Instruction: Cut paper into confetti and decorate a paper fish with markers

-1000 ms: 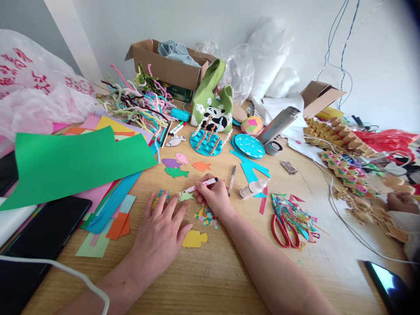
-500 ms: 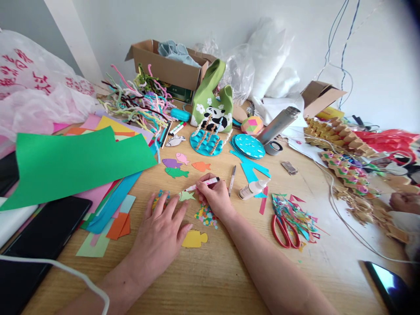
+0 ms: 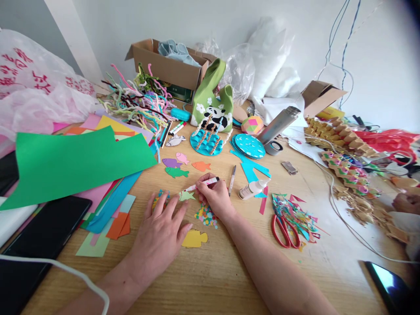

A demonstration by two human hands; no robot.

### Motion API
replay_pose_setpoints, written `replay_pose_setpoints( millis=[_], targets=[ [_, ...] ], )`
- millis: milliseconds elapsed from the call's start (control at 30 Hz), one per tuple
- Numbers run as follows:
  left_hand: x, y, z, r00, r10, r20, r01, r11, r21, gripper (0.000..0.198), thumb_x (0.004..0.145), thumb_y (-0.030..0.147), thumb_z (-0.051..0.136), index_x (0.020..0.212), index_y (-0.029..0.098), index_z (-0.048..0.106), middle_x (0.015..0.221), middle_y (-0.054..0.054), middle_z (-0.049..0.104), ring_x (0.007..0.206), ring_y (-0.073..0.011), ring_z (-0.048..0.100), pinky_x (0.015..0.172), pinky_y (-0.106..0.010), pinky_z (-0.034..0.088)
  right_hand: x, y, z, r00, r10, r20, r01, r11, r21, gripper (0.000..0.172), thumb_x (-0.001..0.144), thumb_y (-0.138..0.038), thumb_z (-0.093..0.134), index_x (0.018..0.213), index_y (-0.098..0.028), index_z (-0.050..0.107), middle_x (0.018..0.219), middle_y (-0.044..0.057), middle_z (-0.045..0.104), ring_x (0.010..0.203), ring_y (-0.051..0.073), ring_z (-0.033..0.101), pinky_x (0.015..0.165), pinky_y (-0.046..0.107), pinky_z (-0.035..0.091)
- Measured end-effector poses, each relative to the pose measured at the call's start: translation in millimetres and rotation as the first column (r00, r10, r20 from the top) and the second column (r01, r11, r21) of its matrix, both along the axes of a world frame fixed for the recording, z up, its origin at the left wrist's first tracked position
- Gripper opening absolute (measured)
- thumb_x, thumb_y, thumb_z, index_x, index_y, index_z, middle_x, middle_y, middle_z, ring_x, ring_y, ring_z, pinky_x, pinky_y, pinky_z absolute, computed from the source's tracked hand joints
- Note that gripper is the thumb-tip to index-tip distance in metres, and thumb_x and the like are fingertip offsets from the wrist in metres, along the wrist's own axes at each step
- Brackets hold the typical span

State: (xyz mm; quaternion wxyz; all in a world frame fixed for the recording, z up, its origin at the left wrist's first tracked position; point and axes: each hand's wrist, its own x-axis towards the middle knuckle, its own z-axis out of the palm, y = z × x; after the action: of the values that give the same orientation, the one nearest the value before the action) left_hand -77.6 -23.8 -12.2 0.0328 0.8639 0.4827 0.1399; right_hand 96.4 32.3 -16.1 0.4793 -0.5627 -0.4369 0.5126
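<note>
My right hand [image 3: 214, 192] grips a white marker [image 3: 207, 182] with a dark end, its tip over a pale green paper fish [image 3: 187, 195]. My left hand [image 3: 164, 223] lies flat with fingers spread, its fingertips at the left edge of that fish. Colourful paper dots [image 3: 206, 215] lie under and beside my right hand, and more dots show between my left fingers. Just below sits a yellow paper fish [image 3: 194, 239]. Beyond my hands lie a purple fish [image 3: 171, 163], a green fish [image 3: 177, 172], a pink fish [image 3: 182, 158] and an orange fish [image 3: 201, 166].
Right of my hands are a pen [image 3: 232, 180], a glue bottle [image 3: 252, 189], red-handled scissors [image 3: 285, 232] and paper scraps [image 3: 295, 214]. Green paper sheets [image 3: 82, 164] cover the left side. A steel flask [image 3: 278, 124] leans behind. Another person's hand [image 3: 407, 203] shows at far right.
</note>
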Motion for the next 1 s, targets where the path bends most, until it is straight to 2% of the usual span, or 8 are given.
replay_pose_setpoints(
  millis=[367, 1000],
  targets=[
    [-0.2, 0.0, -1.4, 1.0, 0.0, -0.019, 0.0, 1.0, -0.015, 0.041, 0.093, 0.04, 0.049, 0.126, 0.021, 0.062, 0.133, -0.01, 0.06, 0.128, -0.0364, 0.044, 0.11, -0.06, 0.03, 0.0, -1.0, 0.0, 1.0, 0.0, -0.005, 0.0, 1.0, 0.006, 0.016, 0.073, -0.031, 0.064, 0.075, -0.019, 0.053, 0.049, -0.006, 0.056, 0.037, 0.008, 0.043, 0.036, 0.018, 0.035],
    [4.3, 1.1, -0.7, 1.0, 0.03, 0.003, -0.03, 0.999, -0.027, 0.039, 0.091, 0.041, 0.052, 0.124, 0.024, 0.063, 0.13, -0.009, 0.062, 0.128, -0.0336, 0.046, 0.112, -0.058, 0.029, 3.4, -5.0, -1.1, 0.999, 0.013, -0.042, -0.013, 1.0, -0.002, 0.025, 0.074, -0.038, 0.068, 0.077, -0.019, 0.051, 0.048, -0.006, 0.053, 0.039, 0.008, 0.042, 0.039, 0.019, 0.033]
  ],
)
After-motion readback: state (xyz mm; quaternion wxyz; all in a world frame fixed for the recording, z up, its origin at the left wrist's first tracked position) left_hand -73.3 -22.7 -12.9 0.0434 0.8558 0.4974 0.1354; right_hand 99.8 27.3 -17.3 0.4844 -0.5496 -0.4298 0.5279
